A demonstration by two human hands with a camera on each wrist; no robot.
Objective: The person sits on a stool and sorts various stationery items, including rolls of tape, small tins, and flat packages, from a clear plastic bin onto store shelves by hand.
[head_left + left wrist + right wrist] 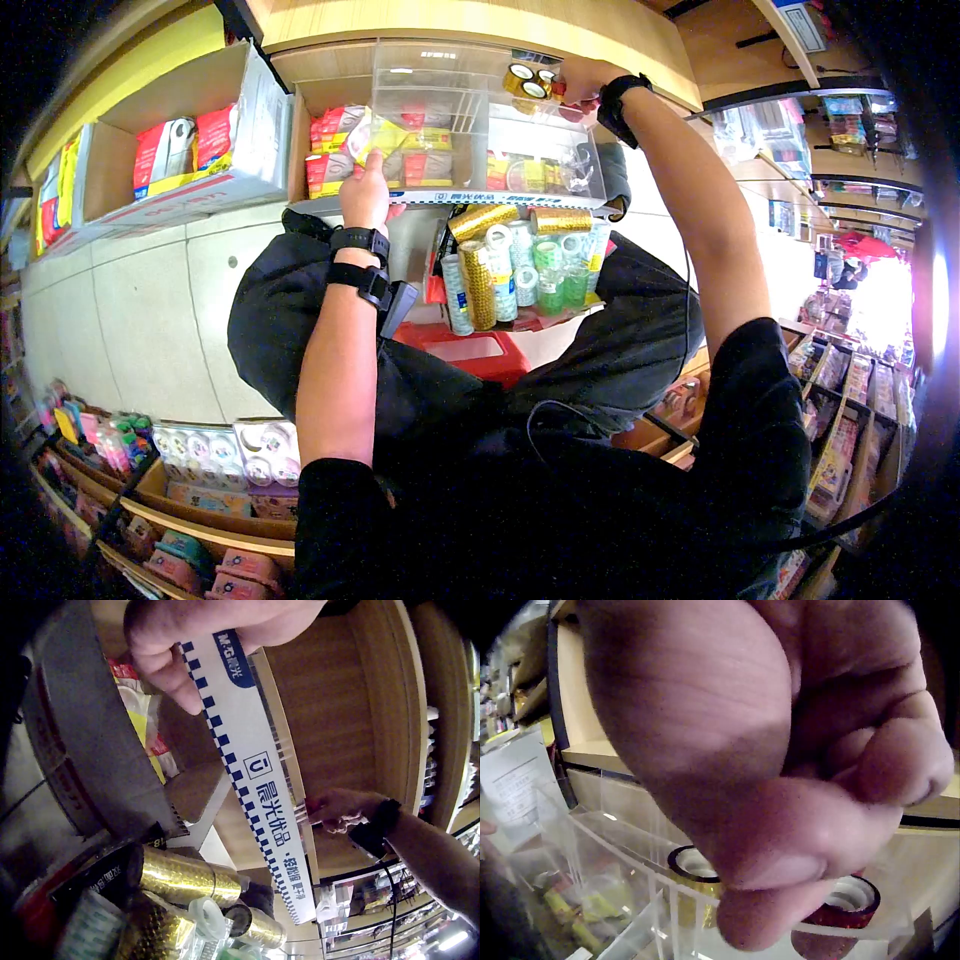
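Note:
My left hand [367,192] grips the front left end of a clear plastic display box [480,125], beside its printed label strip [262,776]. At the box's far right corner, my right hand [588,82] has its fingers curled at a roll of red tape [847,900], partly hidden behind them. Rolls of gold tape [520,72] stand in that corner next to the hand. Below the box, between the knees, are gold tape packs [478,285], pale blue packs [458,290] and green tape rolls [548,290].
A white carton [265,125] holding red and yellow packets [212,135] stands left of the box. More such packets show through the clear plastic. A red stool [500,355] is under the tape pile. Wooden shelving [470,20] runs along the back, and stocked shelves [840,430] stand right.

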